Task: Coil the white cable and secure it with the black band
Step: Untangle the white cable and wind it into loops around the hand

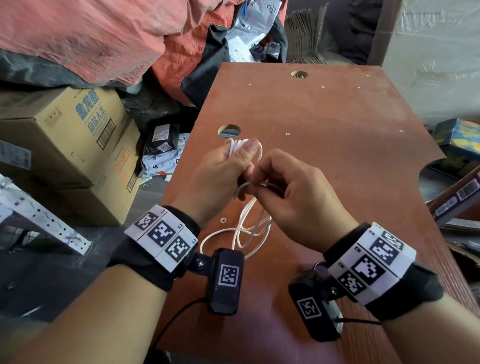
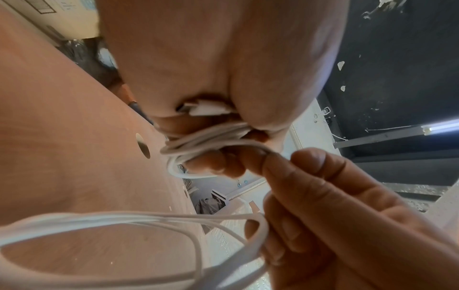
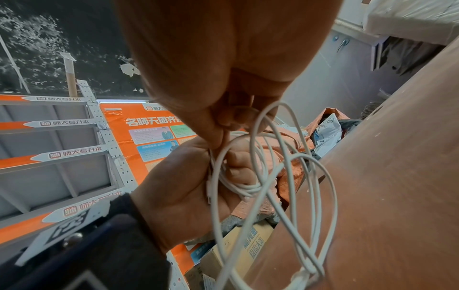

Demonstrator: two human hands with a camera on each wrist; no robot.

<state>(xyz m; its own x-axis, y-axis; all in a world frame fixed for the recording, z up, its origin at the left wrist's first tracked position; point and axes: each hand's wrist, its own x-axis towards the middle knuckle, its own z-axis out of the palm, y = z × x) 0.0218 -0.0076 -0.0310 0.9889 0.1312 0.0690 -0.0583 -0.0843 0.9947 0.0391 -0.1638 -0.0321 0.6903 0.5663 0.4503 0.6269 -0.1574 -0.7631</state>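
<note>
Above board (image 1: 331,147): both hands apparently gripping white cable (image 1: 245,226).

The cable (image 1: 247,215) is thin, white and partly coiled; several small turns sit bunched in the left hand (image 1: 220,175), thumb pressed over them; a white plug end (image 2: 206,109) shows inside that grip; the right hand (image 1: 296,198) pinches one strand; the remaining length hangs in loose, wide loops down to the brown board (image 1: 345,137).

One cable (image 1: 246,223) — two hands (image 1: 214,175) — two boxes (image 1: 70,147)
</note>
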